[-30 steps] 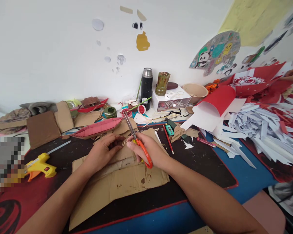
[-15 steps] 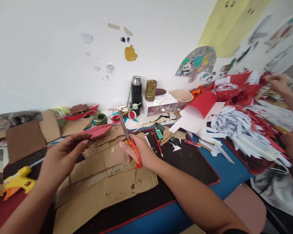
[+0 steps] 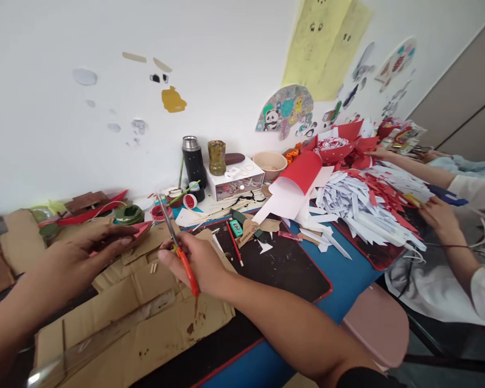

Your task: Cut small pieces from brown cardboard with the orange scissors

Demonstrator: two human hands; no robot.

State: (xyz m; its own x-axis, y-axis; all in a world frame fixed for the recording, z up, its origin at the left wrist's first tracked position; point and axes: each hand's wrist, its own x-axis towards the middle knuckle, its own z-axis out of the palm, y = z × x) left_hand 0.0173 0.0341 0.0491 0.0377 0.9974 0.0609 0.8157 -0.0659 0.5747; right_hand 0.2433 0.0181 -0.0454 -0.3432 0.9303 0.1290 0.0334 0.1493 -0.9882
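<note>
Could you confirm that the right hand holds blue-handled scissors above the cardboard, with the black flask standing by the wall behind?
Not quite: the head view shows the scissors in the right hand have orange handles, not blue. The rest stands: they are above the cardboard, and the black flask stands by the wall.

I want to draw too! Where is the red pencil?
The red pencil lies on the black mat in the middle of the head view, just right of the person's right hand that holds the scissors, beside a small teal box.
</note>
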